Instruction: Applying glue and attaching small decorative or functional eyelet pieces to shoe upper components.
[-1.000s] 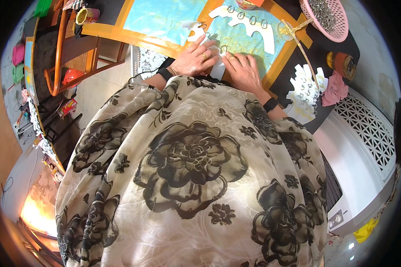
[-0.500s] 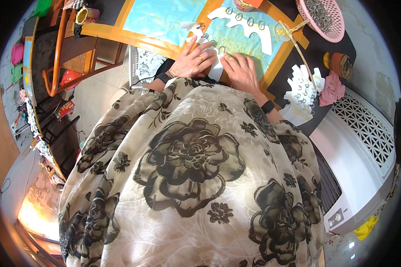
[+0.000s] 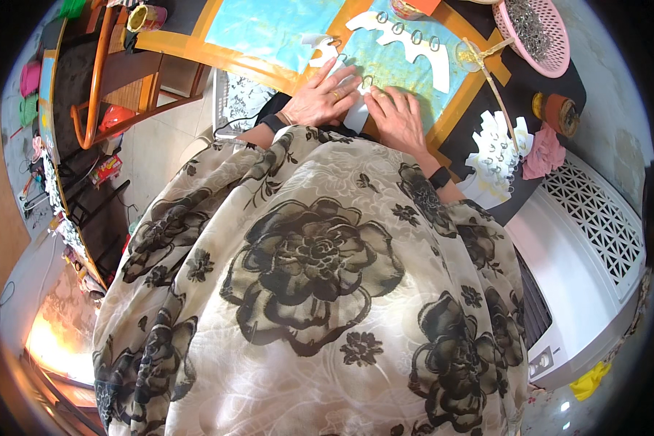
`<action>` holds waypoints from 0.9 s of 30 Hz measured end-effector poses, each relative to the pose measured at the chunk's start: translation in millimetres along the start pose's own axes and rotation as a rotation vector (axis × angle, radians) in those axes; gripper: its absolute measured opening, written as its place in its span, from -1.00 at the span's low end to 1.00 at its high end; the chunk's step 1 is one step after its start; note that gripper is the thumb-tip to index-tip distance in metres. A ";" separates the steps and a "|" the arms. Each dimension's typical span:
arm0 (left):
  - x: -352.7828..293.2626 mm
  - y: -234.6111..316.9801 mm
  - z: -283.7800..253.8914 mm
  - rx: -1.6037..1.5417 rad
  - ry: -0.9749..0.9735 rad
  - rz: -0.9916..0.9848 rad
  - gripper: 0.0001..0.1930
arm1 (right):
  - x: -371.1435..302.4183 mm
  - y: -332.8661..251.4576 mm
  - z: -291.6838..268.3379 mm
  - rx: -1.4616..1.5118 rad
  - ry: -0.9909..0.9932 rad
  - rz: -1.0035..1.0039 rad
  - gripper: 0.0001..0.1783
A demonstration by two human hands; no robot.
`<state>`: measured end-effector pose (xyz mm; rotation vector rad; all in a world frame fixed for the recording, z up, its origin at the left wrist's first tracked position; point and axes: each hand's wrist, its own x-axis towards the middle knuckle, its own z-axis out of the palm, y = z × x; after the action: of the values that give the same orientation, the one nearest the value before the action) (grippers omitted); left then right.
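At the table's near edge, a white notched strip [image 3: 354, 115] lies partly under both my hands. My left hand [image 3: 321, 98] is curled over it, its index finger apart from the others and its thumb hidden. Opposite it, my right hand [image 3: 400, 120] has bent fingers closed on the strip's other side, beside a small metal ring [image 3: 368, 81]. The strip's covered part and what the fingertips pinch cannot be made out. Beyond my left fingers the white curved end [image 3: 324, 51] shows another ring. A similar white notched piece [image 3: 407, 45] with several metal rings lies farther off.
A blue work sheet [image 3: 269, 33] is edged with orange tape [image 3: 174, 45]. At right are a pink basket [image 3: 559, 62] of metal rings, a stack of white ringed pieces [image 3: 493, 156], a pink cloth [image 3: 543, 151] and a tape roll [image 3: 562, 112]. An orange-framed chair [image 3: 94, 94] stands left.
The view has shifted slightly, so the table things sit a little farther right and lower. Both hands stay on the white strip; my left fingers have moved slightly.
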<state>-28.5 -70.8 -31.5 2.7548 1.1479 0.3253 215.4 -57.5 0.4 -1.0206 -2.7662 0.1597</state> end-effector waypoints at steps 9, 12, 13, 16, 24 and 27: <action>-1.5 6.3 -2.3 -0.041 0.066 -0.051 -0.30 | -9.7 8.4 16.0 0.015 -0.004 0.053 -0.57; -4.1 8.4 1.5 0.006 0.053 -0.070 -0.28 | -6.4 7.2 9.6 0.128 0.047 0.169 -0.58; -4.8 8.9 3.4 0.025 0.021 -0.073 -0.25 | -4.5 5.6 5.3 0.125 0.046 0.163 -0.58; -2.1 10.2 -5.8 -0.021 -0.034 -0.125 -0.18 | -1.0 4.8 -1.3 0.113 -0.072 0.180 -0.59; -8.7 15.6 -4.9 -0.068 -0.050 -0.204 -0.05 | 4.8 22.2 -2.8 0.553 0.143 0.269 -0.64; -18.3 17.3 5.1 -0.113 0.050 -0.219 -0.02 | 29.6 19.3 -9.7 0.639 0.083 0.348 -0.67</action>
<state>-28.0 -96.2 -35.4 2.5088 1.3830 0.4201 207.6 -23.2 10.8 -1.2488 -2.1846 0.9486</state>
